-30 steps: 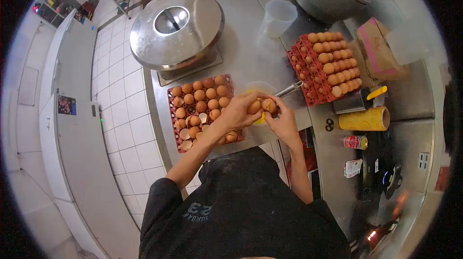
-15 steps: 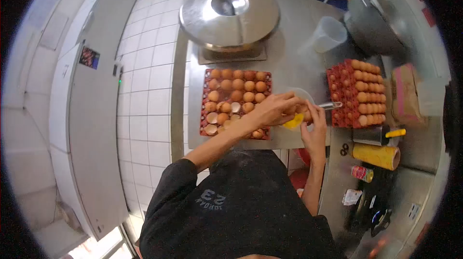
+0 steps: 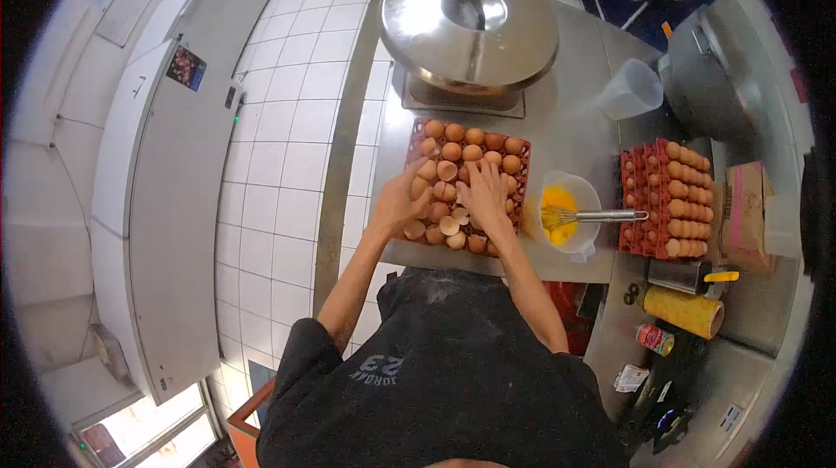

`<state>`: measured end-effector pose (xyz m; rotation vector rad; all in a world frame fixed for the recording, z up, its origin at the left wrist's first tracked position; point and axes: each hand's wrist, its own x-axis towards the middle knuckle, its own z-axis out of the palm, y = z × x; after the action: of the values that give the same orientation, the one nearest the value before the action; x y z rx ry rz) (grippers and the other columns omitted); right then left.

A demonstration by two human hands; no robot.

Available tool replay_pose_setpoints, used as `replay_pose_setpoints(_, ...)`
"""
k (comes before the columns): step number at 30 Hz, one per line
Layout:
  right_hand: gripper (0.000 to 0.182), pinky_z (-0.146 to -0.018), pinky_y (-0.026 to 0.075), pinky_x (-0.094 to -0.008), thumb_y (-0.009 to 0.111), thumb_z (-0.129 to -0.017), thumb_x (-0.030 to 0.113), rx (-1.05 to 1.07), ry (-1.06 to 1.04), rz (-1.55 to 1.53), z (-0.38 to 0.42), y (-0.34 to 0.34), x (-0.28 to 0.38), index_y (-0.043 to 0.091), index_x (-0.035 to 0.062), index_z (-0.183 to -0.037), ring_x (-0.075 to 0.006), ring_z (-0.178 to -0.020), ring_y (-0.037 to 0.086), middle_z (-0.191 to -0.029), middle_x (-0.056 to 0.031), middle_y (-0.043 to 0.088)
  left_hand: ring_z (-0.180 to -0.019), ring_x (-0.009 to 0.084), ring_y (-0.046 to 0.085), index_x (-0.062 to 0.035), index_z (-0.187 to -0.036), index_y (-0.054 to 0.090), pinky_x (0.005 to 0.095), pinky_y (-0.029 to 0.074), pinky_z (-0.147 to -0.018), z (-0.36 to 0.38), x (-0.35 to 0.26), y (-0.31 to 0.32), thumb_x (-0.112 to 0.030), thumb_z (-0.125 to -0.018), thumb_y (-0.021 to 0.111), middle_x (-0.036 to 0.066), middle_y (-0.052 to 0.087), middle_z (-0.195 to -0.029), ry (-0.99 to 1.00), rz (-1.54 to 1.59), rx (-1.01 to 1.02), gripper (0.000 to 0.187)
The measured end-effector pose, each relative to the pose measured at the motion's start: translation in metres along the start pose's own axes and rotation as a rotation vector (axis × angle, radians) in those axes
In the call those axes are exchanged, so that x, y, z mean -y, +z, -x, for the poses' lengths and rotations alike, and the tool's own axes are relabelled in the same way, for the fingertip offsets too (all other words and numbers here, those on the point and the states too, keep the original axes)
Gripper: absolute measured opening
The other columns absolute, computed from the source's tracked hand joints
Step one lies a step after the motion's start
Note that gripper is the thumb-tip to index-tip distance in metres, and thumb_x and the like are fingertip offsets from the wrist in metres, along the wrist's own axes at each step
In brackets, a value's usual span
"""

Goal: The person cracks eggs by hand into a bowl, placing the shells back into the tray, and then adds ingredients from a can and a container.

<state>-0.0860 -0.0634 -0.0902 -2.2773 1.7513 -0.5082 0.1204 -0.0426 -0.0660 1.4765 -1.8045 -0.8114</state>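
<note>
A red egg tray (image 3: 525,174) lies on the steel table, holding whole brown eggs and several cracked shells. My left hand (image 3: 403,203) is over the tray's left side, thumb and fingers apart, beside eggs and shells. Above the middle of the tray, my right hand (image 3: 485,198) reaches down among the eggs with its fingers spread; its fingertips are partly hidden. An empty eggshell (image 3: 447,170) sits between the two hands. To the right, a translucent plastic jug (image 3: 585,240) contains yellow egg, and a whisk (image 3: 601,216) rests across it.
Stacked egg trays (image 3: 640,198) full of eggs stand at the right. Behind my tray is a large domed steel lid (image 3: 435,46). A clear plastic container (image 3: 631,89) and a big grey pot (image 3: 707,76) are farther back. A yellow roll (image 3: 684,311) lies at the right.
Both hands have moved left from over the jug to the egg tray. The jug with its yellow egg and whisk is now uncovered. My view has shifted slightly.
</note>
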Motion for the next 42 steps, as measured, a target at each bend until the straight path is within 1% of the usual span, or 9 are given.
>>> replay_pose_setpoints(7,0.056,-0.087,0.045,-0.0525,0.074,-0.086,0.025,0.06,0.062,0.16,-0.006,0.012,0.0,0.052,0.0041,-0.133,-0.0364,-0.107,0.058,-0.109,-0.0208,0.06,-0.102,0.0344,0.07,-0.0041,-0.129,0.057,0.0423,0.054,-0.091,0.046,-0.01,0.0,-0.019,-0.091,0.072,0.019,0.071,-0.106,-0.205,0.251,-0.248,0.044)
replay_pose_setpoints(13,0.051,-0.087,0.051,-0.0432,0.072,-0.086,0.016,0.014,0.169,-0.166,-0.007,-0.025,0.005,0.052,0.0019,-0.13,-0.0328,-0.102,0.062,-0.107,-0.0169,0.06,-0.117,0.0311,0.059,0.0005,-0.136,0.045,0.0409,0.048,-0.098,0.042,-0.009,0.029,-0.012,-0.096,0.063,0.021,0.058,-0.128,-0.174,0.427,-0.259,0.046)
replay_pose_setpoints(16,0.041,-0.088,0.052,-0.0393,0.063,-0.09,0.018,-0.22,0.182,-0.675,0.007,-0.045,-0.005,0.053,0.0006,-0.126,-0.0274,-0.102,0.063,-0.11,-0.0137,0.061,-0.127,0.0355,0.052,0.0017,-0.139,0.039,0.041,0.043,-0.104,0.025,-0.059,0.016,-0.009,-0.096,0.06,0.024,0.05,-0.136,-0.187,0.519,-0.171,0.049)
replay_pose_setpoints(18,0.037,-0.086,0.052,-0.0355,0.055,-0.094,0.023,-0.267,0.535,-1.695,0.025,-0.091,0.008,0.054,0.0015,-0.124,-0.0242,-0.101,0.062,-0.114,-0.0128,0.061,-0.125,0.0377,0.053,0.0006,-0.14,0.043,0.0419,0.044,-0.105,0.011,-0.089,0.011,-0.006,-0.093,0.065,0.023,0.052,-0.136,0.045,0.346,-0.2,0.052)
replay_pose_setpoints(21,0.034,-0.086,0.052,-0.0379,0.044,-0.098,0.024,-0.404,0.522,-1.913,0.056,-0.11,-0.002,0.053,0.0056,-0.125,-0.0234,-0.096,0.062,-0.115,-0.0119,0.061,-0.122,0.0369,0.056,-0.0014,-0.141,0.05,0.0444,0.049,-0.097,-0.001,-0.148,0.031,-0.001,-0.083,0.076,0.02,0.055,-0.139,0.504,0.251,-0.587,0.064)
replay_pose_setpoints(22,0.033,-0.085,0.052,-0.0394,0.041,-0.1,0.024,-0.41,0.377,-2.044,0.064,-0.108,-0.004,0.052,0.0075,-0.126,-0.0234,-0.094,0.063,-0.115,-0.0113,0.061,-0.122,0.0369,0.056,-0.0014,-0.141,0.05,0.0444,0.049,-0.097,-0.002,-0.154,0.045,-0.001,-0.083,0.076,0.02,0.055,-0.139,0.52,0.264,-0.563,0.064)
replay_pose_setpoints(26,0.033,-0.086,0.049,-0.0348,0.04,-0.101,0.024,-0.728,0.759,-1.893,0.069,-0.147,0.027,0.051,0.0093,-0.129,-0.0208,-0.095,0.059,-0.115,-0.0098,0.061,-0.119,0.0394,0.058,-0.0039,-0.139,0.057,0.0449,0.05,-0.097,-0.008,-0.174,0.071,-0.003,-0.076,0.08,0.02,0.057,-0.135,0.537,0.221,-0.149,0.067)
replay_pose_setpoints(28,0.035,-0.098,0.047,-0.0354,0.04,-0.102,0.024,-0.647,0.781,-1.879,0.085,-0.147,0.007,0.051,0.0104,-0.132,-0.0207,-0.11,0.058,-0.122,-0.0076,0.06,-0.118,0.039,0.059,-0.0062,-0.14,0.056,0.0438,0.05,-0.096,-0.009,-0.177,0.085,-0.003,-0.078,0.079,0.019,0.057,-0.135,0.581,0.349,-0.335,0.066)
replay_pose_setpoints(42,0.04,-0.098,0.046,-0.0345,0.06,-0.1,0.022,-0.409,0.635,-1.659,0.14,-0.173,-0.065,0.047,0.008,-0.135,-0.0187,-0.118,0.055,-0.126,-0.0094,0.057,-0.101,0.0355,0.064,-0.006,-0.13,0.055,0.0409,0.052,-0.089,-0.037,-0.218,0.092,-0.01,-0.083,0.07,0.018,0.061,-0.108,0.429,0.326,0.382,0.05)
